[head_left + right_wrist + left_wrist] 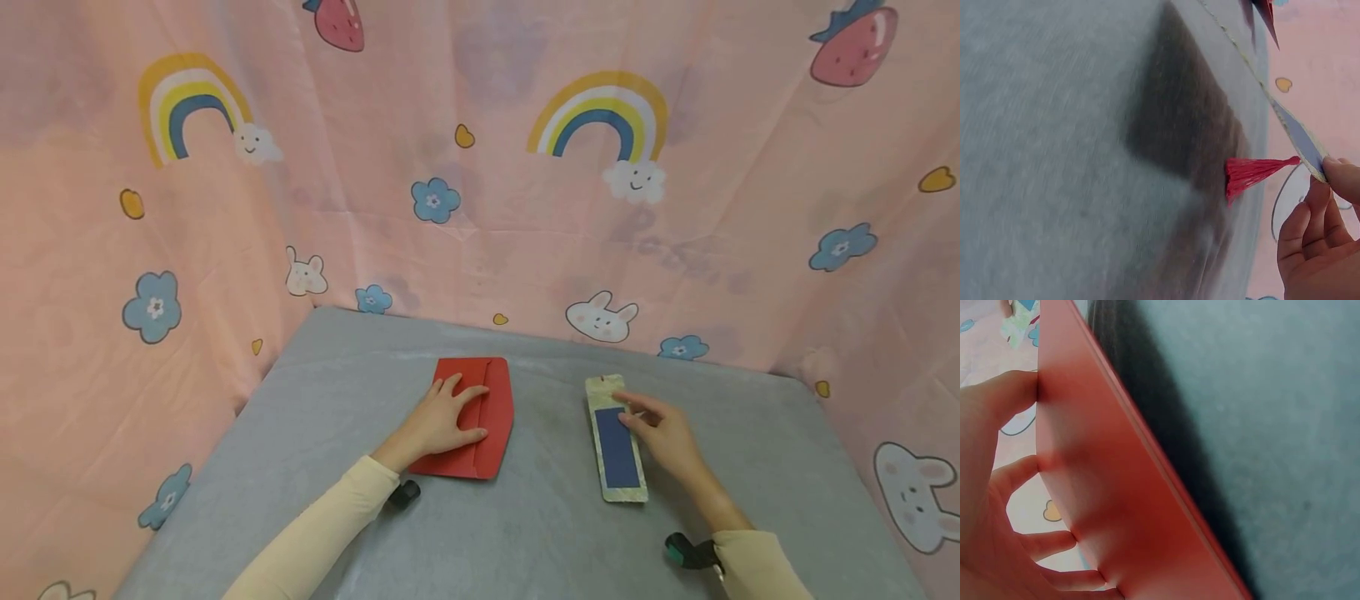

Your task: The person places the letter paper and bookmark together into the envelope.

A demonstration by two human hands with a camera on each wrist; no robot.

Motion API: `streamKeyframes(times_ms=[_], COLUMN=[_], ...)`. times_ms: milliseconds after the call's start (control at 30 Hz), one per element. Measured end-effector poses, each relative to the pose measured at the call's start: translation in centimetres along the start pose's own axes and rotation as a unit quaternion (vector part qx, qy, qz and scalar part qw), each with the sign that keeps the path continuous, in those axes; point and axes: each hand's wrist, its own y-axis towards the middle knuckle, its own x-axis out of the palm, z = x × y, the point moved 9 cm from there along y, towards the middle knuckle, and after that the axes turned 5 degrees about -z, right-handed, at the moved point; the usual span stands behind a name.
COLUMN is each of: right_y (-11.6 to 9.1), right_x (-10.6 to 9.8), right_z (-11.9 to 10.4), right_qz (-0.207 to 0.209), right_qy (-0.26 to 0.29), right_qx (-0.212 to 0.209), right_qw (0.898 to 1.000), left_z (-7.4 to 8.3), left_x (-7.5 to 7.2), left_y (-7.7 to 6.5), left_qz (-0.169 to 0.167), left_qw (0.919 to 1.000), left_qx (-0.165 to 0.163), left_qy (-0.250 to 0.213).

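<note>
Two paper items are under your hands: a bookmark (618, 451) on the right and a red envelope (481, 412) on the left. You pinch the bookmark between thumb and finger of your right hand (668, 435) at its upper right edge; it is raised above the table (551, 533), its shadow falling on the surface, blue panel facing up. A red tassel (1256, 174) hangs from its far end, seen from the right wrist. Your left hand (441, 419) lies on the envelope, fingers spread apart, fingertips touching its face; the flap extends rightward. Envelope and bookmark are well apart. Grey cloth covers the table; beyond stands a pink curtain (502, 250) printed with rainbows, rabbits, flowers and strawberries.
</note>
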Motion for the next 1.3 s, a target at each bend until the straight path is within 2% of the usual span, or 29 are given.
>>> streamKeyframes(times_ms=[833,1300], right_y=[1.3,2.4], right_x=[2.8,4.7], right_z=[-2.1,-3.7], right_qz=[0.001,-0.017], right_qy=[0.050,0.094], right_qx=[-0.007,-0.019], right_qw=[0.999,0.995], left_z=[-0.1,-0.2], left_x=[0.2,0.2], left_y=[0.1,0.0], left_qz=[0.001,0.001], left_qw=[1.0000,1.0000], left_qx=[0.000,0.001], left_qy=[-0.001,-0.002])
